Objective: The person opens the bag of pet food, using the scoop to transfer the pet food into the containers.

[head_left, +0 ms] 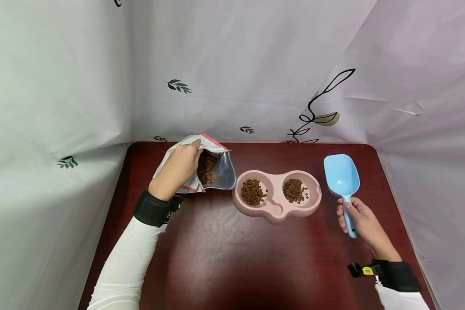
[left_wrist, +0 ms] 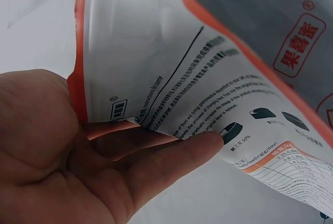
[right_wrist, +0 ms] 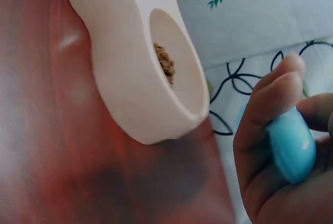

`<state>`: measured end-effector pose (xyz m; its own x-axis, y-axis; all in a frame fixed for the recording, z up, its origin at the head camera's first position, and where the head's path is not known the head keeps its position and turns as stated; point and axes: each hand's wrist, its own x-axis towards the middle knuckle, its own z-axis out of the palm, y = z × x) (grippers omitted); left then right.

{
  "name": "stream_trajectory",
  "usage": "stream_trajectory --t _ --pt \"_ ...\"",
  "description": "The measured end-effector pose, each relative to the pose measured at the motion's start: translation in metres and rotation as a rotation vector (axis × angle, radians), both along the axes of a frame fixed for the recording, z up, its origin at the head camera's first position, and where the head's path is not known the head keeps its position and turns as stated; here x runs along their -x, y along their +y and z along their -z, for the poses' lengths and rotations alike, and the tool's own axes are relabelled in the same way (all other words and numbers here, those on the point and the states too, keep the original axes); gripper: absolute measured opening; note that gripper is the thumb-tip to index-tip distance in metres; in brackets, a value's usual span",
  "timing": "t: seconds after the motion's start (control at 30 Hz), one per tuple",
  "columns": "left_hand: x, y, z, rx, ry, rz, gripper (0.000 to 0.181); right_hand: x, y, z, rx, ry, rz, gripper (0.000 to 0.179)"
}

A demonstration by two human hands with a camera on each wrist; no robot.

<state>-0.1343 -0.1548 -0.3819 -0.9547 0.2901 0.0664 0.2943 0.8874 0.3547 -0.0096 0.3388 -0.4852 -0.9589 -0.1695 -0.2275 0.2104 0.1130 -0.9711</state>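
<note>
My left hand [head_left: 180,165] holds the upper side of a white pet food bag [left_wrist: 171,68] with red edging, near its mouth. The bag lies on its side, mouth towards the right, with brown kibble [head_left: 206,169] showing inside. Seen from the left wrist, the fingers [left_wrist: 177,167] lie against the printed panel. On the right, my right hand [head_left: 361,221] grips the handle of a light blue scoop [head_left: 341,174], its bowl bare and pointing away from me. Between the hands stands a pink double bowl [head_left: 272,211] with kibble in both hollows.
Everything rests on a dark red wooden table [head_left: 232,258]. White cloth [head_left: 247,64] with leaf prints hangs behind the table and along both sides. The bag's mouth is close by the left end of the double bowl.
</note>
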Motion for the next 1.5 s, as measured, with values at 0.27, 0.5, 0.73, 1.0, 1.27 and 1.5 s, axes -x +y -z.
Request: stream_trajectory --t 0.27,0.5,0.73,1.0,1.27,1.5 --pt "-0.002 -0.001 -0.001 -0.015 -0.028 -0.011 0.041 -0.003 -0.009 0.025 0.144 -0.109 0.132 0.025" --pt "-0.002 0.000 0.000 -0.017 -0.021 -0.009 0.041 -0.004 -0.012 0.040 0.255 -0.165 0.190 0.020" --pt "-0.002 0.001 -0.001 -0.019 -0.031 -0.020 0.042 -0.001 -0.004 0.053 0.248 -0.217 0.226 0.023" --pt "-0.002 0.002 0.001 -0.015 -0.021 -0.016 0.040 0.007 0.009 0.068 0.217 -0.239 0.196 0.029" --pt "-0.002 0.002 0.003 -0.017 -0.007 -0.012 0.036 0.011 0.014 0.077 0.258 -0.244 0.145 0.028" --pt "-0.002 0.002 0.002 -0.015 -0.010 -0.012 0.037 0.012 0.010 0.074 0.136 -0.265 0.153 0.029"
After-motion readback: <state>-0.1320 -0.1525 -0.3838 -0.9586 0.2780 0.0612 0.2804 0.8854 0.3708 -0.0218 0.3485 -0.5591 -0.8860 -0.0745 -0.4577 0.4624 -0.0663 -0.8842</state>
